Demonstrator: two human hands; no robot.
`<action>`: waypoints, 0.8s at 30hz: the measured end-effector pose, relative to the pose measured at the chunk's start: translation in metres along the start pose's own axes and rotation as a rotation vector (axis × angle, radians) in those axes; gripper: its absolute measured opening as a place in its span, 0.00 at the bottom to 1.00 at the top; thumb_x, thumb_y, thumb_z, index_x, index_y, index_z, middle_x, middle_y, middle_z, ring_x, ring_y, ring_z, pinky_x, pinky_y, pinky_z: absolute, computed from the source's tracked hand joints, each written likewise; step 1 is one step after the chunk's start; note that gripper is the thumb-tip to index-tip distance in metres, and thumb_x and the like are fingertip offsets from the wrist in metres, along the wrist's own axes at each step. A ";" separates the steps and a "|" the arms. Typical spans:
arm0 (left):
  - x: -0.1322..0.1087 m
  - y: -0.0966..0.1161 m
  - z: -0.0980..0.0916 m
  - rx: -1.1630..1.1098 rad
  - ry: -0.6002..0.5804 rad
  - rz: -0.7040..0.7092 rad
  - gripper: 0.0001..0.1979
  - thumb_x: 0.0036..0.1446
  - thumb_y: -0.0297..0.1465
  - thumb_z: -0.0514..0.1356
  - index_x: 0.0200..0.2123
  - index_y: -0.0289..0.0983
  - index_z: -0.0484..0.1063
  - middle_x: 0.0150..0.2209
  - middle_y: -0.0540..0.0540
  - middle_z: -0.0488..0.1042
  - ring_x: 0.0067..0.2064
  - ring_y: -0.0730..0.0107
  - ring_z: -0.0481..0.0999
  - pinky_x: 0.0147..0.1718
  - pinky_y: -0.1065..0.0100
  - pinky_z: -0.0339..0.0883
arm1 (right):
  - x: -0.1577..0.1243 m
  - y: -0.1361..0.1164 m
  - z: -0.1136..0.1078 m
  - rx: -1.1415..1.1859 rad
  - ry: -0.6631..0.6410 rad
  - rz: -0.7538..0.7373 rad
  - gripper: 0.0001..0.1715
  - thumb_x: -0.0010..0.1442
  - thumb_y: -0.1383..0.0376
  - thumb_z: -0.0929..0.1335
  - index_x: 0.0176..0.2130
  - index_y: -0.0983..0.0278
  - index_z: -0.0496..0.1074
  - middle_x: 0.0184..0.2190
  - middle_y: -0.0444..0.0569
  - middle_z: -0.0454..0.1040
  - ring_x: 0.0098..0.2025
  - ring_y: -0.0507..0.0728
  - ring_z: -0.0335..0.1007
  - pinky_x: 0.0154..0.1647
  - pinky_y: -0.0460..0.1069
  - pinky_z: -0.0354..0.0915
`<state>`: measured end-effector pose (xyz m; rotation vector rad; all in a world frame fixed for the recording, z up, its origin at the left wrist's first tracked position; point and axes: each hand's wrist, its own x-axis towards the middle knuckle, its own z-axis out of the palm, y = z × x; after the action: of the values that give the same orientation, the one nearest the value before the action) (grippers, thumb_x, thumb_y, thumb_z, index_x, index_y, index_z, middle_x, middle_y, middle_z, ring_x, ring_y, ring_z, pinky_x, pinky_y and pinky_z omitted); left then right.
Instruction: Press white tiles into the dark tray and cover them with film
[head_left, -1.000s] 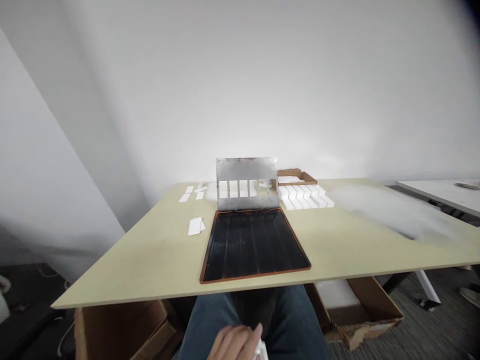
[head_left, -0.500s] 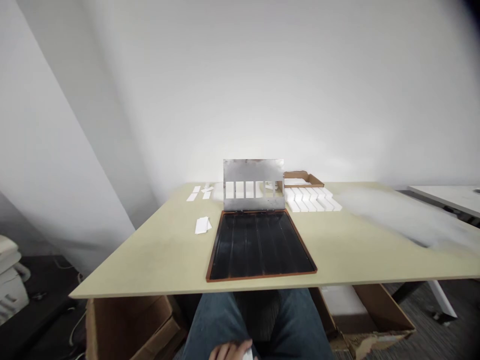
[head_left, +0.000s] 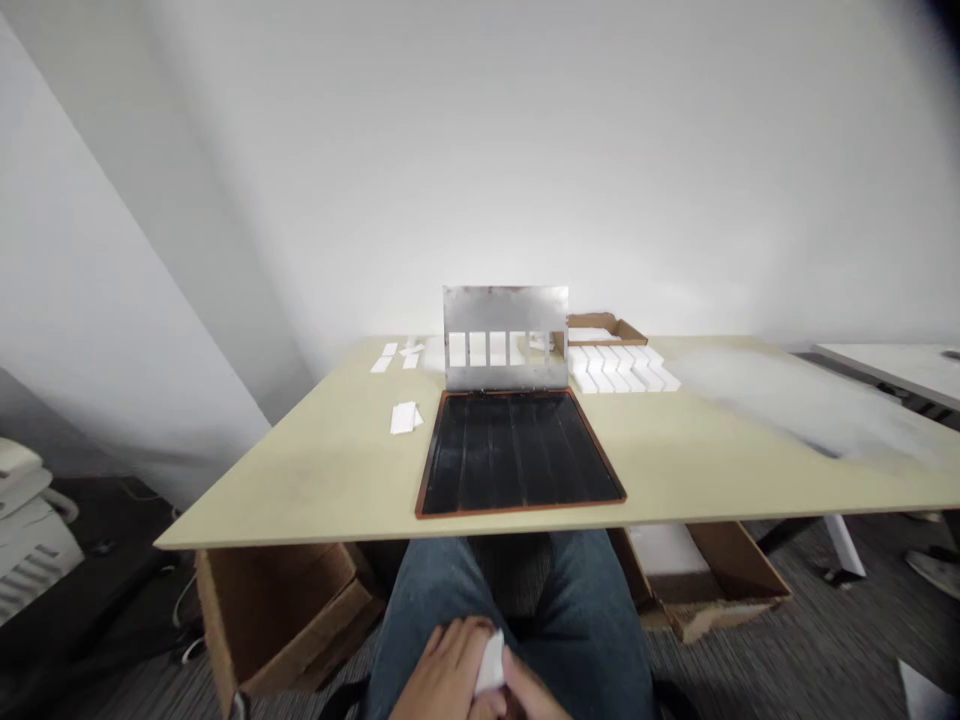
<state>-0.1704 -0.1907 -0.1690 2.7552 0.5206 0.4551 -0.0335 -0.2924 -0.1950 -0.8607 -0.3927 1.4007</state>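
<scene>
Low over my lap, my left hand [head_left: 448, 668] has its fingers curled around a small white piece [head_left: 490, 663], whose exact kind I cannot make out. My right hand [head_left: 531, 690] meets it from the other side, a finger pressed against the white piece; its lower part is cut off by the frame edge. On the table in front lies a black tray with an orange-brown rim [head_left: 525, 508]. A metal plate with rectangular slots [head_left: 506, 308] stands upright at the tray's far edge.
White cards [head_left: 405, 417] lie left of the tray, with more white strips [head_left: 382, 364] behind. Rows of white pieces [head_left: 622, 368] and a shallow cardboard box [head_left: 634, 334] sit back right, near a clear plastic bag [head_left: 795, 400]. Cardboard boxes [head_left: 217, 620] stand under the table.
The view has tilted downward, so the table sits higher in the picture. Both hands and the white piece have come further into view over my lap.
</scene>
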 end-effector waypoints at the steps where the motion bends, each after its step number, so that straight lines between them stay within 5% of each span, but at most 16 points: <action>1: 0.000 0.001 -0.003 -0.029 -0.035 -0.004 0.21 0.67 0.42 0.66 0.59 0.42 0.72 0.53 0.46 0.81 0.51 0.59 0.81 0.53 0.62 0.74 | -0.001 0.008 -0.005 0.047 -0.009 0.036 0.22 0.72 0.56 0.72 0.60 0.63 0.73 0.57 0.54 0.76 0.53 0.61 0.77 0.52 0.60 0.77; 4: 0.000 0.006 -0.009 -0.099 -0.107 -0.038 0.21 0.67 0.39 0.66 0.61 0.42 0.71 0.57 0.44 0.78 0.55 0.58 0.77 0.59 0.59 0.70 | -0.002 0.026 -0.017 0.181 -0.020 0.102 0.19 0.71 0.55 0.72 0.53 0.65 0.75 0.46 0.49 0.78 0.41 0.55 0.77 0.43 0.54 0.77; 8: 0.001 0.012 -0.011 -0.149 -0.134 -0.066 0.27 0.69 0.36 0.65 0.67 0.42 0.65 0.63 0.42 0.75 0.62 0.56 0.74 0.63 0.58 0.67 | -0.001 0.028 -0.019 0.295 -0.011 0.076 0.26 0.58 0.52 0.81 0.51 0.60 0.78 0.38 0.44 0.79 0.31 0.51 0.71 0.37 0.49 0.70; 14: 0.005 0.017 -0.013 -0.162 -0.109 -0.076 0.20 0.70 0.32 0.62 0.63 0.42 0.68 0.64 0.41 0.74 0.63 0.55 0.75 0.63 0.56 0.70 | -0.002 0.018 -0.014 0.320 -0.050 0.058 0.33 0.54 0.50 0.83 0.54 0.57 0.77 0.39 0.48 0.81 0.34 0.56 0.75 0.40 0.53 0.70; 20: 0.004 0.011 -0.029 -0.152 -0.068 0.036 0.40 0.66 0.42 0.69 0.75 0.47 0.56 0.66 0.41 0.73 0.65 0.53 0.75 0.65 0.55 0.71 | -0.003 0.009 -0.015 0.309 -0.061 0.021 0.38 0.51 0.55 0.84 0.57 0.57 0.74 0.41 0.49 0.82 0.38 0.58 0.78 0.38 0.50 0.69; 24: 0.004 0.007 -0.045 -0.136 -0.049 0.098 0.37 0.71 0.42 0.65 0.76 0.52 0.53 0.63 0.46 0.78 0.60 0.61 0.79 0.62 0.62 0.74 | -0.004 0.006 -0.010 0.322 -0.057 -0.019 0.45 0.45 0.52 0.86 0.58 0.57 0.74 0.44 0.50 0.82 0.40 0.60 0.78 0.39 0.50 0.68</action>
<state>-0.1809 -0.1854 -0.1247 2.6615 0.3308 0.4284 -0.0318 -0.2990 -0.2048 -0.5539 -0.2088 1.4251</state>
